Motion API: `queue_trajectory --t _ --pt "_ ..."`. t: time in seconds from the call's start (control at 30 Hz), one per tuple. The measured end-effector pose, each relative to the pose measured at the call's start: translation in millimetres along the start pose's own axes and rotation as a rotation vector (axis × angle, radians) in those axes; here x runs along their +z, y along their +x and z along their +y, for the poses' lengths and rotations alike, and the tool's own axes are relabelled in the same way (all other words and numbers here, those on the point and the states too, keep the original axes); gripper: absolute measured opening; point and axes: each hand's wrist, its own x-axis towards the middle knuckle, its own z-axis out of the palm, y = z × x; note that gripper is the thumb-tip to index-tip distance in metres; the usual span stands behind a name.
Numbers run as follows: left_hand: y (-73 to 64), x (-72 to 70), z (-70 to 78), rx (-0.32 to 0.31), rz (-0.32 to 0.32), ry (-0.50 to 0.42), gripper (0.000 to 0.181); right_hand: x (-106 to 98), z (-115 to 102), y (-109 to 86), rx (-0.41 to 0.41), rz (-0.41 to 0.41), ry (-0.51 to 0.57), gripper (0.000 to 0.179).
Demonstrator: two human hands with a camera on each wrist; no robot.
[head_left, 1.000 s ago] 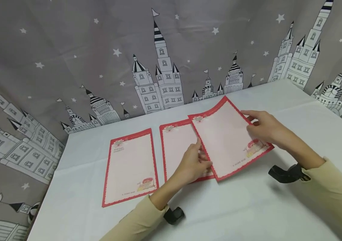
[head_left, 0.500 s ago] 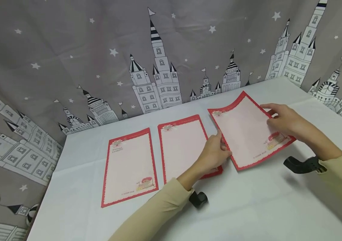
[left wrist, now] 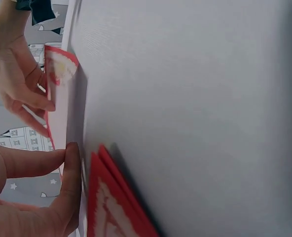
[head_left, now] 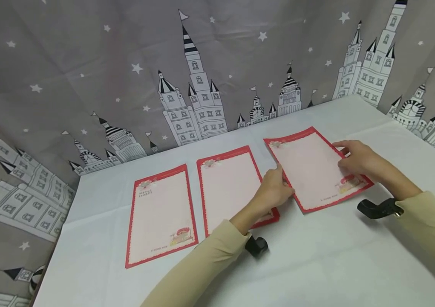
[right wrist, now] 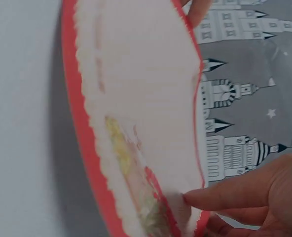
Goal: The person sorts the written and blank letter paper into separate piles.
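Note:
Both hands hold a red-bordered sheet of letter paper point(head_left: 309, 172) by its sides, at the right of the row. My left hand point(head_left: 272, 189) pinches its left edge between thumb and fingers, which the left wrist view shows close up. On the opposite edge my right hand point(head_left: 363, 160) grips near the lower corner, thumb on top in the right wrist view. The sheet point(right wrist: 146, 64) bows slightly there, its lower edge raised over a shadow. A second matching sheet point(head_left: 226, 183) lies in the middle, partly covered by my left wrist. Two layered red edges show at its corner point(left wrist: 104, 155).
A third such sheet point(head_left: 159, 217), with small printed text at its top left, lies flat on the left. All are on a white-covered table point(head_left: 317, 264). Behind it hangs a grey curtain point(head_left: 125, 51) printed with castles and stars.
Both hands have carried the held sheet right, off the middle sheet it overlapped. Over the last half second its far edge has come down closer to the table.

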Motion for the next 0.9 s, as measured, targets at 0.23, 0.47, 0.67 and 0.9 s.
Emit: queue_trajectory --t 0.23,0.47,0.67,0.9 --pt "0.0 -0.6 -1.9 -0.033 0.007 0.009 0.033 3.5 -2.0 2.0 0.014 0.043 -0.092 0.067" --pt "-2.5 -4.9 0.4 -0.065 -0.025 0.038 0.031 10.0 -4.7 0.8 0.003 0.096 -0.200 0.064" --pt "-4.2 -8.0 -2.4 -0.060 -0.023 0.066 0.039 19.8 -11.5 -2.9 -0.023 0.180 -0.242 0.063" --pt "-13.7 -8.5 -6.5 0.041 0.012 0.096 0.074 30.1 -36.5 -9.2 -0.171 0.164 -0.095 0.050"
